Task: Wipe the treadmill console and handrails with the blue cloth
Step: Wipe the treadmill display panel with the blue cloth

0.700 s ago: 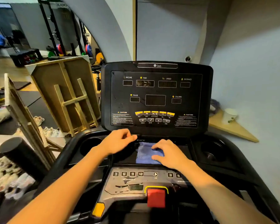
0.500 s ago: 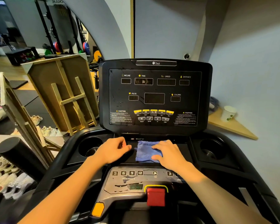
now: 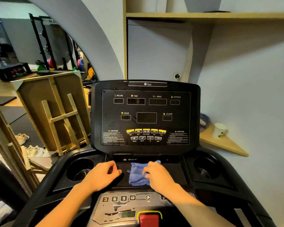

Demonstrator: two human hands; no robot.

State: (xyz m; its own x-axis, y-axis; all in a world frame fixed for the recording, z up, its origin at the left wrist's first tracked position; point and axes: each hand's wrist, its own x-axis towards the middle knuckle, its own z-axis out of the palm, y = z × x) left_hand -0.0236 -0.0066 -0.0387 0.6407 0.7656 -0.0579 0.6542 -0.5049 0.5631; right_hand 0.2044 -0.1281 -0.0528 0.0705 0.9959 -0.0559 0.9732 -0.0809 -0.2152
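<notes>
The black treadmill console point(image 3: 146, 115) stands upright in front of me, its displays dark, with yellow buttons low on the panel. Below it lies a flat black tray point(image 3: 174, 172) between two cup holders. The blue cloth point(image 3: 137, 175) is crumpled on that tray. My right hand point(image 3: 159, 176) rests on the cloth's right side, fingers curled into the fabric. My left hand point(image 3: 103, 175) lies on the tray just left of the cloth, fingers loosely curled, holding nothing. The curved black handrails point(image 3: 44, 182) run down both sides.
A red stop button point(image 3: 148, 220) and numbered incline keys point(image 3: 119, 198) sit near my forearms. Wooden frames point(image 3: 56, 112) lean at the left. A paper cup point(image 3: 219, 130) stands on a corner shelf at the right, by the wall. Shoes lie on the floor at the left.
The head camera has tilted up, so a shelf above now shows. My right hand has bunched the cloth more under its fingers. My left hand has pulled back slightly on the tray.
</notes>
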